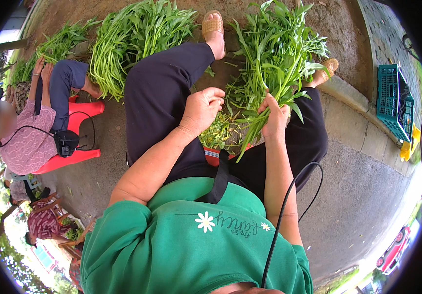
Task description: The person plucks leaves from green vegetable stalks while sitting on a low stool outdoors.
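Observation:
My right hand (274, 117) is closed around a bunch of water spinach (258, 128), its pale green stems hanging below the fingers and its leaves pointing away from me. Left of it, between my knees, my left hand (203, 111) has its fingers curled together; whatever they may pinch is too small to make out. Beyond my right hand lies a large heap of water spinach (274, 44), partly behind the bunch. On the ground under my hands is a scatter of yellowish leaves and stem bits (216, 132).
Another big pile of water spinach (132, 44) lies beyond my left knee. A person (29, 132) sits at the left on a red plastic stool (81, 117), hands at more greens. A teal plastic crate (392, 100) stands at the right beside a concrete kerb (353, 100). A black cable (282, 210) loops past my right arm.

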A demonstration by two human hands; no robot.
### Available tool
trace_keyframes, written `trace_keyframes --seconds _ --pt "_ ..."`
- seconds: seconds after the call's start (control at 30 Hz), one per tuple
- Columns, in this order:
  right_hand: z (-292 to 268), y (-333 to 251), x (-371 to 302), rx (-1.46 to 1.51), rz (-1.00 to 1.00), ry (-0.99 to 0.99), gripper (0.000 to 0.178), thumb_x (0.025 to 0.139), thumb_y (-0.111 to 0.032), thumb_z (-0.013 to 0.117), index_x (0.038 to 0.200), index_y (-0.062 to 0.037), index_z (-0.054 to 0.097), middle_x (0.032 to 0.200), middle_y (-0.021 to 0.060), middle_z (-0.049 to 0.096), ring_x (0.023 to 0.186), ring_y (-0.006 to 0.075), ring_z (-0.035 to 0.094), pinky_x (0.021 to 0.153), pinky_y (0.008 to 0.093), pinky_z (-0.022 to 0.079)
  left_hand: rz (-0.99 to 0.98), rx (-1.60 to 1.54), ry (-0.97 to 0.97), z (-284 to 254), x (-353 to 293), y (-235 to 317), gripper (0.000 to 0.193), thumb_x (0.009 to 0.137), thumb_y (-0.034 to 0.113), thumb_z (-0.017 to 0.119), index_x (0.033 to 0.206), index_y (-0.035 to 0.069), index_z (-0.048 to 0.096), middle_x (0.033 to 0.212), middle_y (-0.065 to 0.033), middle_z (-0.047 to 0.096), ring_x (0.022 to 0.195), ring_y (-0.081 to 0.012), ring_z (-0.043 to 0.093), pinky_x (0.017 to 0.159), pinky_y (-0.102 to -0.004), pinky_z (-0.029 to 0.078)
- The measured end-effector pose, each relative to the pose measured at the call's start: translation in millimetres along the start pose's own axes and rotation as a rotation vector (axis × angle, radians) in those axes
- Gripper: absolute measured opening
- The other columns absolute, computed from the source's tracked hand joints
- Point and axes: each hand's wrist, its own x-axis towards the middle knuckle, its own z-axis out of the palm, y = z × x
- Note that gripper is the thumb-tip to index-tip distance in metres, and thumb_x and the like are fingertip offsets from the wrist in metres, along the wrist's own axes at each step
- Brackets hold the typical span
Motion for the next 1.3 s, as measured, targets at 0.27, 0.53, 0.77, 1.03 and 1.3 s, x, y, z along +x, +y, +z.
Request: trace_keyframes --seconds 0.27,0.53,0.77,1.03,1.3 --pt "-2.4 0.8 1.7 0.043 0.018 0.016 0.013 0.082 -0.009 0.06 0.09 0.0007 0.06 0.064 0.0017 0.053 0.05 0.0115 0.047 0.048 0.0254 0.038 0.183 0.758 -0.133 -2.7 -2.9 4.2 0.019 0.082 0.017 0.053 0.087 0.006 0.067 0.077 -0.0148 0.065 0.072 -0.0318 0.062 0.068 -0.0405 0.049" --pt "2.5 -5.4 -2.7 -0.025 -0.001 0.016 0.01 0.081 -0.009 0.061 0.081 0.0006 0.061 0.064 0.0024 0.054 0.051 0.0108 0.047 0.049 0.0247 0.039 0.131 0.816 -0.135 -5.4 -3.4 4.5 0.018 0.081 0.012 0.054 0.093 0.009 0.068 0.085 -0.0137 0.066 0.079 -0.0301 0.063 0.075 -0.0381 0.05" --pt "3.5 6.6 -6.1 -0.138 0.004 -0.021 0.012 0.084 -0.011 0.061 0.091 -0.0029 0.058 0.065 -0.0004 0.053 0.053 0.0087 0.047 0.049 0.0233 0.038 0.095 0.137 -0.182 1.1 13.0 27.5 0.02 0.085 0.003 0.058 0.105 -0.001 0.062 0.093 -0.0068 0.067 0.084 -0.0096 0.062 0.075 -0.0229 0.05" --pt "10.1 6.6 -11.3 -0.239 -0.023 -0.068 0.01 0.084 -0.011 0.06 0.088 -0.0049 0.054 0.064 -0.0004 0.053 0.053 0.0077 0.048 0.048 0.0215 0.037 0.084 -0.279 -0.373 -2.3 34.3 92.8 0.035 0.085 0.004 0.059 0.119 -0.001 0.053 0.084 -0.002 0.062 0.074 -0.0057 0.057 0.072 -0.0202 0.048" --pt "6.9 20.1 -4.4 -0.264 -0.056 -0.168 0.014 0.084 -0.014 0.06 0.093 -0.0042 0.055 0.068 -0.0014 0.055 0.054 0.0062 0.049 0.048 0.0214 0.041 0.392 0.12 -0.537 13.8 42.5 119.8 0.047 0.078 -0.003 0.059 0.124 0.005 0.051 0.078 0.0008 0.058 0.069 -0.0053 0.054 0.066 -0.0217 0.047"
